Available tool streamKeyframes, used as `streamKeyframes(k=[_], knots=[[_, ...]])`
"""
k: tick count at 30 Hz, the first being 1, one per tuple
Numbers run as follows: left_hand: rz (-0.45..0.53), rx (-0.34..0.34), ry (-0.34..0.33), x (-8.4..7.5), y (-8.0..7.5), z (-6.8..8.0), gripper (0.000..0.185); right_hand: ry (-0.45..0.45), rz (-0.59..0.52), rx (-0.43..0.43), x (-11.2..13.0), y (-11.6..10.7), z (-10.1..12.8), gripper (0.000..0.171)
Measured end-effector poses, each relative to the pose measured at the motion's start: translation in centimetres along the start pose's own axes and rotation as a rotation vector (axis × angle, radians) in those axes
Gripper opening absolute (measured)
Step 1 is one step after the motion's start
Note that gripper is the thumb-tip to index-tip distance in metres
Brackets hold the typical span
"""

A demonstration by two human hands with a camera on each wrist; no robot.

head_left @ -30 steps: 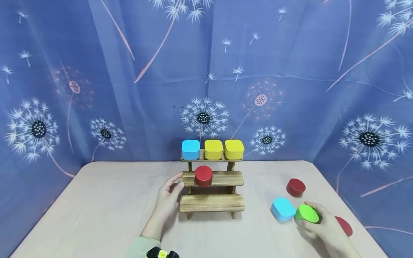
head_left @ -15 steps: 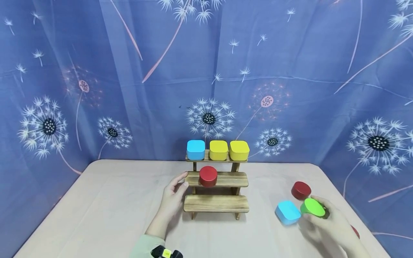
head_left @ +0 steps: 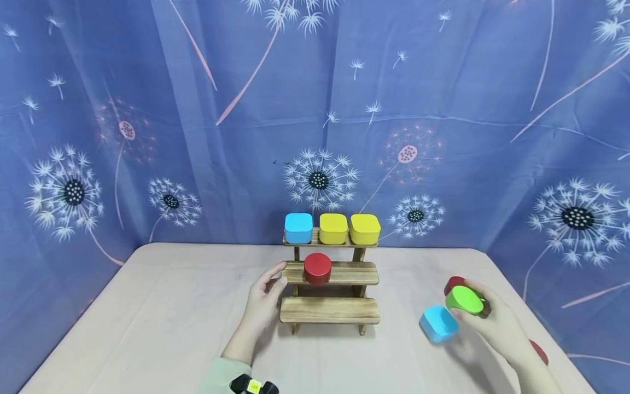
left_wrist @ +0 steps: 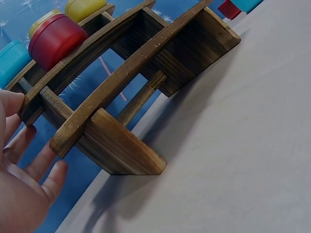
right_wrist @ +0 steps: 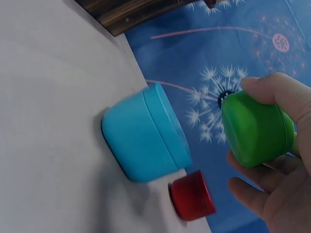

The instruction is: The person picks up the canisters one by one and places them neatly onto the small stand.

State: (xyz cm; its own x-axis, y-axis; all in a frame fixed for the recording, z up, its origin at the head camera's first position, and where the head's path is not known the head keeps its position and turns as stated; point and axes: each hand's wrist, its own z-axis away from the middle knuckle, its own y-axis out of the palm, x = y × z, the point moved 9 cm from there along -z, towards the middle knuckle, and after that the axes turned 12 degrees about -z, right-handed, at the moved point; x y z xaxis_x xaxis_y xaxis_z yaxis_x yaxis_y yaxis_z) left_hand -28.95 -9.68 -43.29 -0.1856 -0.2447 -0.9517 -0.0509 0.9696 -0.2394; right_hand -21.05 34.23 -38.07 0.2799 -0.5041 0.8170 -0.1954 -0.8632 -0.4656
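Green tin is now higher in the right hand, off the worktop. Left hand rests flat, fingers relaxed, at nine o'clock of the wooden shelf. Three red tins, two blue, two yellow, one green.

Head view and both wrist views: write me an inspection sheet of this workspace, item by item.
Surface: table under a pale cloth.
Job's things: green tin lifted off the table; three-step wooden rack with a red tin on the middle step, one blue and two yellow tins on top.
Clutter: blue tin and two more red tins on the table at right.
Hands: right hand grips the green tin; left hand touches the rack's left end, fingers relaxed.
Cables: nothing seen.
Surroundings: blue dandelion-print curtain.
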Motion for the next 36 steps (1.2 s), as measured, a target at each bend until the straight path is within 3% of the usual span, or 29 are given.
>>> streamKeyframes(k=[13,28,36], knots=[[0.012,0.001,-0.038,0.4,-0.1,-0.2,0.039,0.013,-0.055,0.038,1.8,2.6,-1.5,0.067],[0.019,0.003,-0.002,0.2,0.1,-0.1,0.039,0.044,-0.15,0.067,3.0,5.6,-2.3,0.065],[0.012,0.005,-0.007,0.2,0.0,-0.1,0.039,0.017,-0.231,0.069,3.8,7.1,-2.8,0.062]])
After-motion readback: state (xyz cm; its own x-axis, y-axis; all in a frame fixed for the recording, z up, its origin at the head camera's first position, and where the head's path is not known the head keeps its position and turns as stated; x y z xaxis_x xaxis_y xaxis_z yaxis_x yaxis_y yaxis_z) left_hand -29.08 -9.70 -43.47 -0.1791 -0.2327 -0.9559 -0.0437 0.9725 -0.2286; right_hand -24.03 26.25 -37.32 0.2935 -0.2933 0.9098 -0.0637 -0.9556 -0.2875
